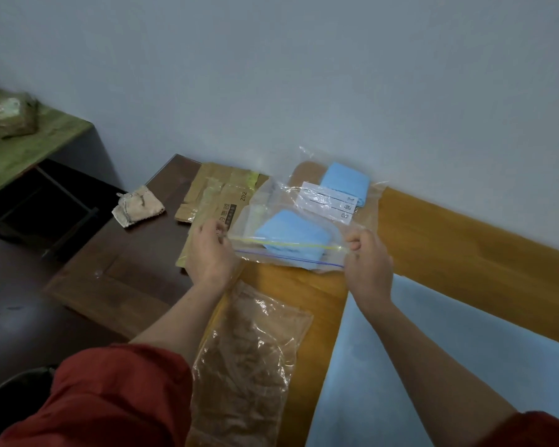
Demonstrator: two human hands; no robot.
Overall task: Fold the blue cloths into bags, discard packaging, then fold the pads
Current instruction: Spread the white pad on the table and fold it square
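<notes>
- The pale wall point(304, 75) filled the upper half of the view.
- A light blue sheet point(400, 366) lay at lower right, beside an orange wooden board point(465, 253) that ran along the wall.
- A dark brown table point(110, 279) stood left of the board, and a green-topped table point(29, 150) stood further left with a wrapped parcel point(13, 119) on it.
- A crumpled clear wrapper point(252, 359) lay on the board between the red-sleeved forearms.
- A flattened brown cardboard packet point(213, 198) lay on the dark table near the wall.
- The near zip bag point(271, 208) was held up between both hands, with its yellow and blue seal strips facing the person.
- A labelled zip bag point(329, 200) lay just behind it on the board.
- The left hand point(208, 250) pinched the left end of the near bag's mouth with curled fingers.
- The right hand point(367, 262) pinched the right end in the same way.
- One folded blue cloth point(291, 233) sat inside the near bag, crossing under the yellow strip.
- A second blue cloth point(344, 180) sat inside the labelled bag.
- A beige rag point(139, 204) lay on the dark table's far corner.
</notes>
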